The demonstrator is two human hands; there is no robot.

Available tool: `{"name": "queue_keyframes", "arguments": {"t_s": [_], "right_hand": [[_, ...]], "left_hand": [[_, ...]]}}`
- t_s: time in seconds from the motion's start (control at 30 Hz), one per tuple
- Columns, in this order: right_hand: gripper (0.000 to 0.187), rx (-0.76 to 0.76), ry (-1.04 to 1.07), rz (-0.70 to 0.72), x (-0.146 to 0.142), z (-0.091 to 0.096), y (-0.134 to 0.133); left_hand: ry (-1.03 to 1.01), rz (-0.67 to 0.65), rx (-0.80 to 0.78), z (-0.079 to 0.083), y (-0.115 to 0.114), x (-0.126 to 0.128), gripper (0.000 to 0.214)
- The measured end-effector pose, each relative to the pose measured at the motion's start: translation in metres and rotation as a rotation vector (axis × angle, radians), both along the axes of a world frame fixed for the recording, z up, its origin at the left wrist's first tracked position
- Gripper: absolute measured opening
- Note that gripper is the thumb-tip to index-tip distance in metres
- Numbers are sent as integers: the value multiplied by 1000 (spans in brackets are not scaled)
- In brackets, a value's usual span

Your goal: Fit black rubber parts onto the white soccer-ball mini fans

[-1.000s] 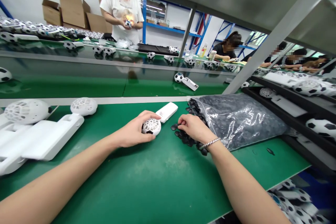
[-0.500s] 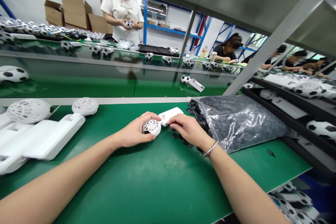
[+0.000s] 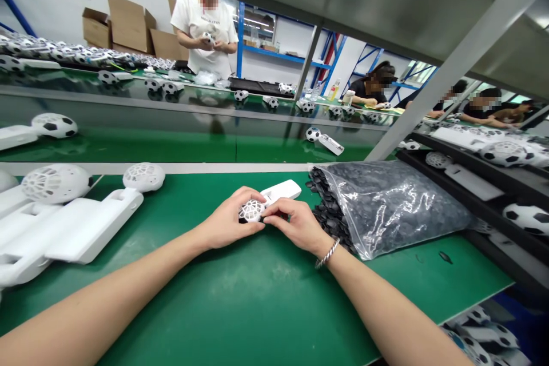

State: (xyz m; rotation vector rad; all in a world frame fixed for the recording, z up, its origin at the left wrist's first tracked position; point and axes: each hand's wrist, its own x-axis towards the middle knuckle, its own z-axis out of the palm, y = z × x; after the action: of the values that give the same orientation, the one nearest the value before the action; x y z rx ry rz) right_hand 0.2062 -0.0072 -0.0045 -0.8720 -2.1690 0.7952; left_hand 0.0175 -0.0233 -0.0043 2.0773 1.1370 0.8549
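Observation:
My left hand [image 3: 231, 220] is closed around the round white lattice head of a handheld fan housing [image 3: 252, 211], whose white handle [image 3: 283, 191] points up to the right. At the right side of that head, my right hand [image 3: 295, 223] has its thumb and fingertips pinched together, touching the rim. Whatever lies between these fingertips is too small to make out. Just right of my right hand, small black pieces [image 3: 332, 211] spill from the mouth of a clear plastic bag [image 3: 398, 206].
White fan housings [image 3: 86, 229] lie stacked at the left. Beyond the pale ledge, a conveyor belt [image 3: 193, 146] carries football-patterned fans [image 3: 313, 135]. Black trays [image 3: 463, 174] with more fans stand at right. A slanted metal post [image 3: 412, 91] rises behind the bag. Co-workers sit and stand across the line.
My right hand has moved left from beside the handle to the rim of the lattice head. A fan on the belt at far left has shifted right. The view has tilted slightly.

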Motion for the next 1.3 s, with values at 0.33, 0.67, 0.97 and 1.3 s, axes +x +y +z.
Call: {"name": "queue_keyframes", "arguments": {"t_s": [0.33, 0.67, 0.97, 1.3], "right_hand": [[8, -146, 100, -86, -5, -5, 2], [13, -245, 85, -166, -8, -8, 8], [17, -275, 88, -185, -9, -13, 10], [17, 78, -67, -299, 5, -9, 21]], "left_hand": [[-20, 64, 25, -1, -1, 7, 29], [12, 111, 152, -3, 0, 9, 29], [-27, 138, 204, -8, -2, 15, 30], [-52, 685, 326, -18, 88, -39, 63]]}}
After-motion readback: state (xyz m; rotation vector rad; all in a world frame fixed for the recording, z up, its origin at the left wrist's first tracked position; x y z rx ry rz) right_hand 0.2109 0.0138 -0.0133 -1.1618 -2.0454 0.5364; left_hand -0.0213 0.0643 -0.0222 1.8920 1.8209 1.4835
